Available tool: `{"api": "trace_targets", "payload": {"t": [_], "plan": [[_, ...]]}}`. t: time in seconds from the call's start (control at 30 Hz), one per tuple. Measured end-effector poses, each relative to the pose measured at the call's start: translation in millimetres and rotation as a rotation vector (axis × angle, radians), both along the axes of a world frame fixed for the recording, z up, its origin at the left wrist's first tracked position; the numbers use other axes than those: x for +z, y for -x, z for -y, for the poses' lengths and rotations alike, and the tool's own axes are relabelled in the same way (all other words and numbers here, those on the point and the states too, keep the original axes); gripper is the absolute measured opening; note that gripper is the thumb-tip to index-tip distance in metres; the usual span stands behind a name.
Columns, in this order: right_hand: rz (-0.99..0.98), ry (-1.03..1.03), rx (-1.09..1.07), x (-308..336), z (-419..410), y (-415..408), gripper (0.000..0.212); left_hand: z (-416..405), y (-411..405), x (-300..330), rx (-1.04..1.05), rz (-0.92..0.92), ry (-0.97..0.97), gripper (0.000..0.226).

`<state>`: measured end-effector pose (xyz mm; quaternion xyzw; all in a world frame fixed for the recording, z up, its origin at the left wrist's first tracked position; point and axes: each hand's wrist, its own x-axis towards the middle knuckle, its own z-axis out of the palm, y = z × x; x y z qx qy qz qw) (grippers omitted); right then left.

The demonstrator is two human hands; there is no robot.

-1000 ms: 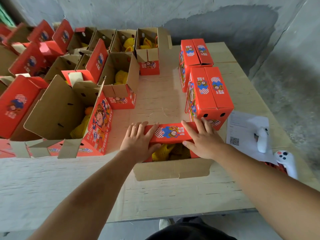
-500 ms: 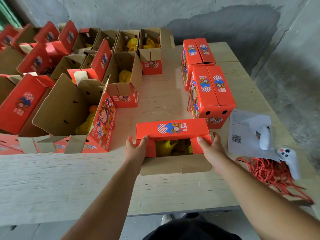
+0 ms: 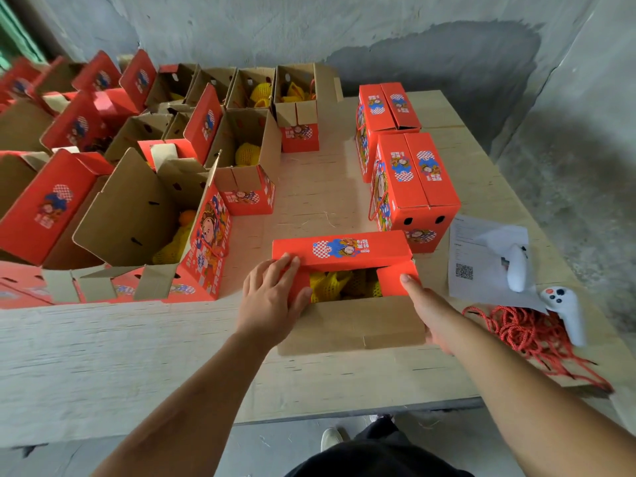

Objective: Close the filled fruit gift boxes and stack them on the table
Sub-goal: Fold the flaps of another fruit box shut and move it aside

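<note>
Hands are working one fruit gift box [image 3: 347, 290]: left hand [image 3: 272, 301] pressing flat on its side flap, right hand [image 3: 425, 306] gripping the near flap. Two closed boxes [image 3: 409, 173] are standing beyond the right grip, unstacked; open boxes [image 3: 144, 208] are waiting left of the left grip.

Packing workshop: bare concrete wall [image 3: 241, 25], plywood table [image 3: 137, 356] w/ rows of open gift boxes [image 3: 144, 215]

Open boxes [image 3: 237, 166] left, closed boxes [image 3: 416, 187] right
</note>
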<state>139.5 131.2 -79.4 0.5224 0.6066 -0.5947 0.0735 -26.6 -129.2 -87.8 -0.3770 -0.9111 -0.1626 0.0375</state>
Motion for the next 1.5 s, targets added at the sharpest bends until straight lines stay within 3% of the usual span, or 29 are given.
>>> {"api": "trace_targets", "payload": {"t": [0.1,0.2,0.27,0.4,0.47,0.57,0.63,0.73,0.83,0.9,0.97,1.03,1.17,1.3,1.37,1.5], "plan": [[-0.09,-0.451,0.049,12,-4,3,0.043,-1,0,5,-0.005,-0.01,0.063,0.069],[-0.21,-0.5,0.036,22,-3,-7,0.031,-2,3,11,0.002,0.03,0.123,0.074],[-0.317,-0.428,0.109,22,2,-24,0.045,-3,6,14,0.005,0.075,0.151,0.074],[-0.467,-0.272,0.466,16,7,-56,0.103,-1,22,25,-0.017,0.205,0.185,0.066],[-0.378,-0.391,0.682,16,3,-63,0.102,1,30,32,-0.039,0.298,0.186,0.07],[-0.31,-0.524,0.799,16,-7,-63,0.091,2,35,37,-0.073,0.367,0.155,0.073],[-0.336,-0.525,0.772,18,-12,-62,0.077,3,35,36,-0.07,0.424,0.129,0.068],[-0.492,-0.458,0.451,24,-12,-56,0.044,1,31,36,0.035,0.679,-0.011,0.062],[-0.536,-0.615,0.243,28,-12,-34,0.052,1,32,41,0.124,0.977,-0.24,0.094],[-0.534,-0.669,0.205,29,-10,-12,0.055,4,34,42,0.153,1.133,-0.395,0.092],[-0.535,-0.743,0.174,28,-7,8,0.04,4,33,41,0.214,1.196,-0.471,0.094],[-0.528,-0.962,0.196,22,-5,23,0.028,-3,30,37,0.287,1.089,-0.449,0.097],[-0.394,-1.315,0.39,10,-1,32,0.025,-25,26,20,0.286,0.563,-0.382,0.049],[-0.288,-1.335,0.627,4,-4,21,0.052,-28,22,7,0.101,0.231,-0.202,0.048],[-0.304,-1.394,0.698,5,-6,17,0.051,-26,20,3,0.076,0.173,-0.168,0.054],[-0.329,-1.445,0.731,8,-8,19,0.038,-25,18,-2,0.059,0.015,-0.179,0.044]]}}
